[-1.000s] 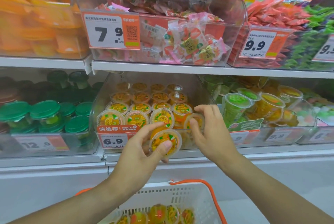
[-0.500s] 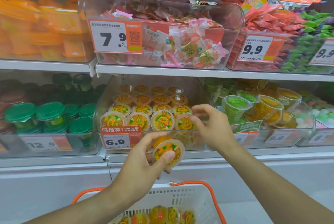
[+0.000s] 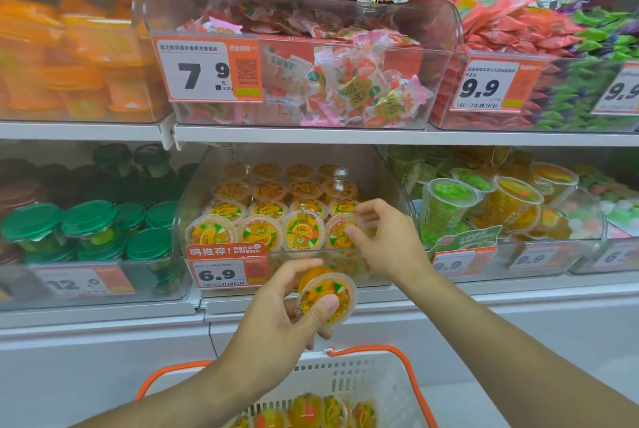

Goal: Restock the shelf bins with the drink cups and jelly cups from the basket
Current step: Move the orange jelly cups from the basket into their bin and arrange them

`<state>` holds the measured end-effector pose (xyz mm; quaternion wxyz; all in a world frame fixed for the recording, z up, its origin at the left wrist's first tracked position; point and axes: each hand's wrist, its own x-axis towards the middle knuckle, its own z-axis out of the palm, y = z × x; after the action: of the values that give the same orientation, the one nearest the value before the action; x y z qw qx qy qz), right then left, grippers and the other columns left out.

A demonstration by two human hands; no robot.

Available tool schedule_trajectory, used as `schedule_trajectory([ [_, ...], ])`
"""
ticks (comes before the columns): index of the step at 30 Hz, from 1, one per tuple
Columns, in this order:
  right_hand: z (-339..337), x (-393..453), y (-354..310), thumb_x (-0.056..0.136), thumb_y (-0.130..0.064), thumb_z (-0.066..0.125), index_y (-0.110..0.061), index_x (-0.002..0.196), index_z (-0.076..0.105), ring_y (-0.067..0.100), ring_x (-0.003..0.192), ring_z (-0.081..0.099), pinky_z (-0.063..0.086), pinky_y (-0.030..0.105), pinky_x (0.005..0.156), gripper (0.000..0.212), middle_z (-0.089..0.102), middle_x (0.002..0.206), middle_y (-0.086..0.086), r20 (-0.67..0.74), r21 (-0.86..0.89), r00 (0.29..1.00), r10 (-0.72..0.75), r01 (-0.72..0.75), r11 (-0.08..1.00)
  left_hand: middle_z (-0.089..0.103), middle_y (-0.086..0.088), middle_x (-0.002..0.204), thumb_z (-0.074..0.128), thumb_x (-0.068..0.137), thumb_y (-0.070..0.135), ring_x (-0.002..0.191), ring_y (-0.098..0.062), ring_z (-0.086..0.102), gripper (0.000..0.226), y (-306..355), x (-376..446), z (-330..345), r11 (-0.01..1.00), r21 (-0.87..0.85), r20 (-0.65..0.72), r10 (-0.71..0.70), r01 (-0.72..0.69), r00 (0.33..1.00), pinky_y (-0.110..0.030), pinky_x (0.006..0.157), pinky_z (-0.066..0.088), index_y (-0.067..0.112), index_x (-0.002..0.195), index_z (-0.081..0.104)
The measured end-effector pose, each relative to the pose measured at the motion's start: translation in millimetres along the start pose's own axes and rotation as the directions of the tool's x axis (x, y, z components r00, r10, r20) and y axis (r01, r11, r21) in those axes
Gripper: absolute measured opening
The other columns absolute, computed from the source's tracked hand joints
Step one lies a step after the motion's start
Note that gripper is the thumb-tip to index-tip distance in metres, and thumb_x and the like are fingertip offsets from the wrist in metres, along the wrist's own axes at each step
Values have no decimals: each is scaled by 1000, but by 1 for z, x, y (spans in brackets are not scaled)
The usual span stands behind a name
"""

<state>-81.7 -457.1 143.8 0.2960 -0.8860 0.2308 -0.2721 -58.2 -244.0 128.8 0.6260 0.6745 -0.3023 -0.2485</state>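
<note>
My left hand (image 3: 276,317) grips an orange jelly cup (image 3: 326,299) in front of the shelf edge, just below the clear bin (image 3: 193,192) tagged 6.9. That bin holds several rows of the same orange jelly cups (image 3: 262,210). My right hand (image 3: 390,244) reaches over the bin's front right corner, thumb and curled fingers pinching the rightmost front-row cup (image 3: 337,232), which sits in line with its neighbours. Below, a white basket (image 3: 345,369) with orange handles holds several more jelly cups (image 3: 311,410).
To the right, another bin holds green and orange drink cups (image 3: 449,199). A bin of green-lidded cups (image 3: 90,220) stands to the left. On the shelf above are a 7.9 candy bin (image 3: 345,89) and red packets (image 3: 518,33).
My right hand has lowered its jelly cup into the right end of the bin's front row. My left hand still holds its cup, now a little lower and nearer the basket.
</note>
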Motion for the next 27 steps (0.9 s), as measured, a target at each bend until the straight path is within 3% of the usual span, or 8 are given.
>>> schedule_trajectory([
  [5, -2, -2, 5, 86, -35, 73, -18, 118, 59, 8, 88, 64, 52, 27, 80, 39, 62, 105, -3, -36, 32, 999, 37, -36, 999, 70, 7, 102, 69, 81, 32, 68, -27, 69, 48, 2, 1, -5, 1000, -18, -33, 14, -14, 999, -32, 57, 52, 30, 125, 52],
  [9, -12, -12, -7, 90, -28, 69, -22, 101, 62, 6, 83, 60, 53, 32, 75, 14, 61, 96, -7, -204, 89, 972, -118, 138, 986, 72, 6, 103, 70, 76, 33, 71, -24, 71, 50, 9, 2, -9, 999, -18, -63, 36, -37, 997, -31, 58, 53, 26, 120, 47],
  [11, -24, -20, -20, 92, -29, 68, -22, 93, 66, 11, 77, 63, 54, 34, 71, 7, 66, 87, -7, -90, 208, 969, -229, 243, 948, 72, 7, 103, 71, 76, 33, 71, -21, 72, 48, 14, 4, -11, 997, -3, -56, 75, -75, 996, -31, 59, 53, 25, 118, 49],
  [14, -37, -33, -37, 92, -36, 68, -19, 106, 69, 29, 79, 68, 57, 43, 68, 22, 69, 100, 6, 328, 494, 910, -253, 63, 867, 71, 11, 101, 71, 77, 31, 65, -12, 68, 44, 23, 7, -14, 984, 38, -53, 174, -172, 983, -26, 56, 52, 29, 119, 57],
  [18, -51, -40, -44, 80, -26, 78, -16, 114, 66, 37, 72, 71, 61, 51, 66, 37, 70, 106, 10, 388, 598, 888, -249, -37, 800, 69, 4, 100, 68, 80, 43, 65, -11, 63, 53, 28, 15, -14, 959, 151, -90, 254, -239, 963, -21, 56, 50, 38, 131, 56],
  [20, -54, -43, -45, 78, -24, 80, -20, 110, 66, 39, 73, 73, 61, 51, 67, 35, 73, 102, 8, 327, 601, 912, -248, 2, 799, 69, 4, 110, 63, 83, 54, 76, -6, 60, 57, 32, 21, -14, 939, 202, -79, 297, -277, 952, -21, 66, 52, 42, 137, 50],
  [24, -42, -43, -46, 84, -18, 77, -16, 99, 65, 24, 66, 74, 61, 41, 57, 20, 72, 105, 1, -51, 513, 988, -143, 149, 845, 51, 7, 144, 40, 97, 50, 116, 4, 54, 58, 48, 37, -10, 880, 369, -48, 339, -299, 940, -19, 98, 46, 38, 152, 26],
  [27, -29, -32, -36, 88, -21, 75, -24, 93, 59, 16, 64, 72, 61, 41, 58, 17, 68, 104, 2, -253, 362, 966, -47, 140, 922, 20, 12, 159, 39, 102, 41, 144, -3, 20, 61, 48, 45, -13, 667, 676, 16, 412, -314, 911, -23, 118, 18, 31, 156, 13],
])
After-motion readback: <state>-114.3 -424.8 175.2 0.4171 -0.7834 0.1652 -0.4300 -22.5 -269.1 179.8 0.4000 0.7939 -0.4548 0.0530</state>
